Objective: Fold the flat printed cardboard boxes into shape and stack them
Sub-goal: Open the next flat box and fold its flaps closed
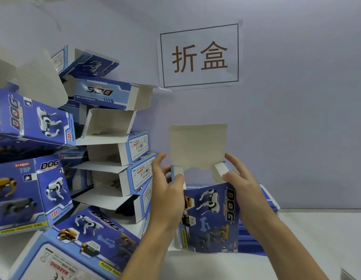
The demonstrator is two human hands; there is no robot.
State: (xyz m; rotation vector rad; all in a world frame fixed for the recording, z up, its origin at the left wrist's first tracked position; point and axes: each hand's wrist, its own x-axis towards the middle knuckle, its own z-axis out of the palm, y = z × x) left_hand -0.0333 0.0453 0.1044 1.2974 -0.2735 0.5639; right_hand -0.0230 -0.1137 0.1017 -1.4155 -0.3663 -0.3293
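I hold a blue printed cardboard box [211, 215] upright in front of me, opened into shape, its grey lid flap [197, 146] standing up. My left hand [167, 193] grips the box's left side, thumb on the left side flap [178, 173]. My right hand [243, 186] grips the right side, thumb pressing on the right side flap [223, 168]. To the left rises a leaning pile of folded boxes [107, 142] with open ends. Behind the held box lies a stack of flat boxes [266, 201], mostly hidden.
A white table [317, 239] runs under everything, against a pale wall bearing a paper sign [199, 56]. More folded boxes [32, 190] crowd the left edge, and one box [82, 245] lies on its side at the lower left.
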